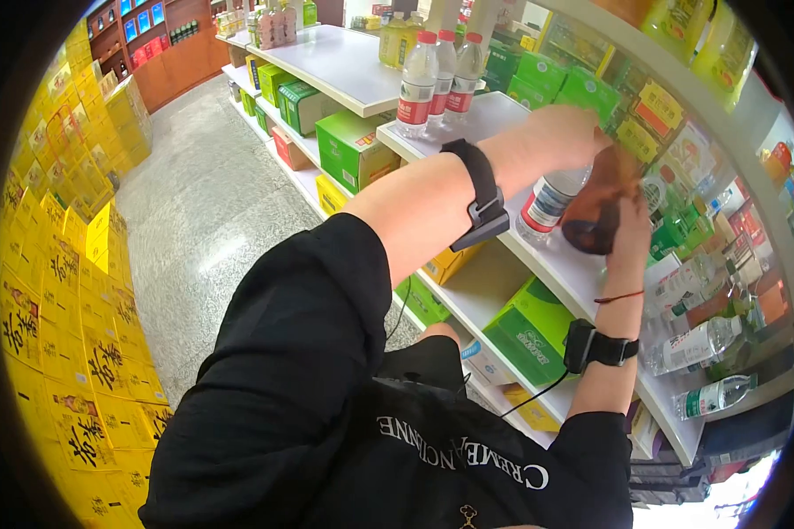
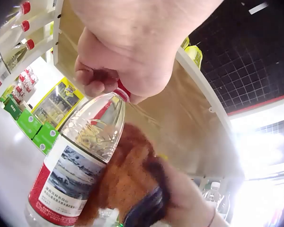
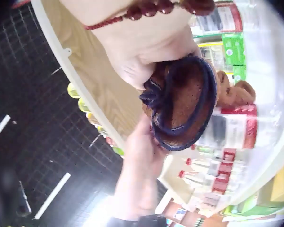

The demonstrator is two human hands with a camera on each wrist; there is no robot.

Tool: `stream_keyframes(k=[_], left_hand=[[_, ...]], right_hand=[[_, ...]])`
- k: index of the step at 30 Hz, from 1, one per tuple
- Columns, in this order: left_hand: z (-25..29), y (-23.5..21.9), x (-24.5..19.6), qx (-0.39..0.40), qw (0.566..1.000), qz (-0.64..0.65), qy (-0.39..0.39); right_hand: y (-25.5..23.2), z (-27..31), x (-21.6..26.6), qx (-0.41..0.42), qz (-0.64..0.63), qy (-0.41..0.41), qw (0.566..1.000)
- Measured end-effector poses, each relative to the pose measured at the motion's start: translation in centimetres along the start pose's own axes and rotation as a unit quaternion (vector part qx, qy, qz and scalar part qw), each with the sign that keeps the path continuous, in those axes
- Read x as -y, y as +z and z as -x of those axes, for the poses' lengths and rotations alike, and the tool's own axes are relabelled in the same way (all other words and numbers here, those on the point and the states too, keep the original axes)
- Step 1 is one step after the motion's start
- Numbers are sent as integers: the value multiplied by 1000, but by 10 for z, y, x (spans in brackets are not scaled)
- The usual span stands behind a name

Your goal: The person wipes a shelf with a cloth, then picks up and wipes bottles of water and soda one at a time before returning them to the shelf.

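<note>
Bottle [image 2: 80,156]: clear glossy plastic, ribbed shoulder, smooth printed paper-like label, red plastic cap. Cloth [image 3: 182,101]: rust-brown, fuzzy matt fabric, dark blue stitched trim. Shelf [image 1: 494,119]: smooth white top with slight sheen; underside light wood grain, matt. Cartons [image 1: 353,145]: green glossy printed cardboard.

Both hands [image 1: 566,139] raised, fingers [image 2: 95,85] curled.
</note>
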State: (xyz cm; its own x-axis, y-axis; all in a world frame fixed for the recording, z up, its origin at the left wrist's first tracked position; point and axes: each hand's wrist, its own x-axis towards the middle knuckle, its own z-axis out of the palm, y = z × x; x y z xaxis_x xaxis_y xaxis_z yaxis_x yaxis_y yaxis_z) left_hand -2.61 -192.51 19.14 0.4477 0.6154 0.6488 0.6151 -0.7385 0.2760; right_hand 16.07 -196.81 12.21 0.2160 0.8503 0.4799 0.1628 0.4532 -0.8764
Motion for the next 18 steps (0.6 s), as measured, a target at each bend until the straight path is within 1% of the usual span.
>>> stream_keyframes(k=[1, 2, 3, 4, 5, 6, 7, 8, 9, 10, 11, 12, 13, 14, 16, 17, 18], left_hand=[[-4, 2, 1, 11, 998, 25, -62], [-4, 6, 5, 10, 998, 23, -65], [-1, 5, 5, 0, 999, 16, -48], [0, 5, 6, -8, 999, 9, -29], [3, 5, 6, -8, 1000, 8, -29], [6, 4, 5, -30, 999, 12, -28], [8, 2, 6, -52, 998, 16, -28], [9, 0, 7, -54, 998, 15, -29], [10, -2, 8, -49, 998, 19, -47], [11, -4, 9, -43, 997, 23, -65], [12, -5, 9, -45, 997, 25, -66], [13, -6, 9, -30, 997, 32, -70], [12, -7, 9, -15, 996, 38, -73], [12, -7, 7, -16, 997, 39, -72], [12, -3, 1, 4, 999, 30, -44], [14, -2, -1, 7, 999, 32, -43], [14, -2, -3, 8, 999, 31, -44]], right_hand=[[6, -2, 12, -42, -111, -1, 993], [12, -2, 21, -39, -112, -1, 993], [18, -1, 29, -49, -26, -45, 997], [26, 2, 33, -61, 59, -89, 992], [33, 6, 29, -69, 128, -129, 981], [34, 8, 18, -69, 127, -130, 981], [34, 9, 2, -67, 171, -124, 975], [33, 11, -15, -65, 215, -118, 967], [29, 13, -36, -19, 217, -96, 971], [27, 20, -46, 26, 220, -73, 972], [24, 26, -53, 52, 294, -36, 954], [24, 33, -56, 75, 365, 2, 928], [19, 34, -73, 74, 348, -88, 930], [9, 28, -83, 73, 349, -89, 930], [6, 24, -79, 122, 304, -111, 938], [3, 23, -75, 121, 305, -108, 938], [4, 22, -58, 87, 263, -61, 959]])
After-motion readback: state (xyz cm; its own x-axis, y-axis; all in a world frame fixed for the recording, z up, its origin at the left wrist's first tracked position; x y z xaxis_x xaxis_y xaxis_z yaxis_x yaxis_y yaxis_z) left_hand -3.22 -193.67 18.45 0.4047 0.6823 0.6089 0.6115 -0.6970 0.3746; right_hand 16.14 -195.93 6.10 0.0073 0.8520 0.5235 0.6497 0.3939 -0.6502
